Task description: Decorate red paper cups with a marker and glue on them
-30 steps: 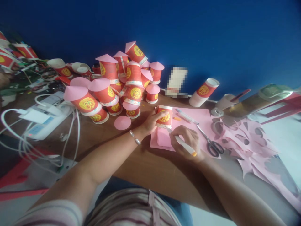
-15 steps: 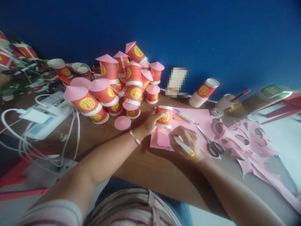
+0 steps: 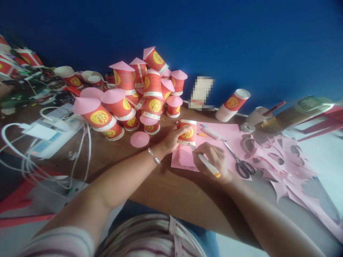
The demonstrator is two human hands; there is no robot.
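My left hand is wrapped round a red paper cup with a yellow emblem, its thumb across the front. The cup stands over a small stack of pink paper on a larger pink sheet. In my right hand is a white marker with a yellow end, its tip at the cup's lower rim. A yellow cap and a clear pen-like tool lie on the sheet. Black-handled scissors rest at its right side.
Red cups with pink cone tops are piled at the back left, near a pink disc. A white power strip with cables lies left. Stacked cups, a tape roll and pink cut-out scraps are on the right.
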